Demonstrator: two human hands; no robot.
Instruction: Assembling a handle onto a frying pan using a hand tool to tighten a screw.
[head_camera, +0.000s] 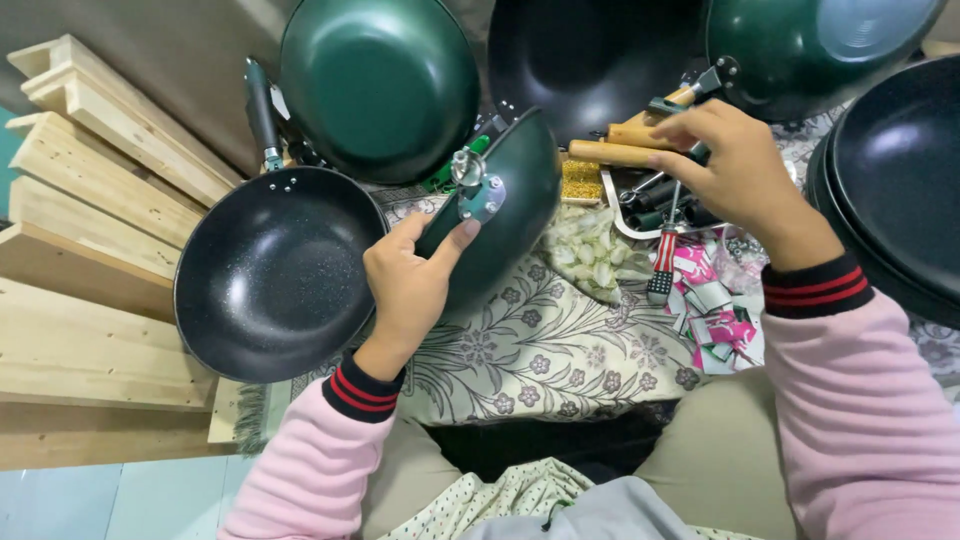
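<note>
The left hand (410, 285) has its grip closed on the metal bracket (478, 192) of a green pan (505, 215), held tilted above the patterned cloth (540, 345); the pan's far side is hidden behind its own bowl. The right hand (745, 175) closes its grip on a tool (700, 152) whose shape the fingers mostly hide, above a red-handled screwdriver (662, 262). Wooden handles (620, 150) lie just beside it. A black pan (275, 275) rests at left; other pans are cut off at the top edge.

Left hand (410, 290) grips a green wok (505, 200) on edge by its bracket; right hand (735, 170) closes on a wooden handle (615, 152).
</note>
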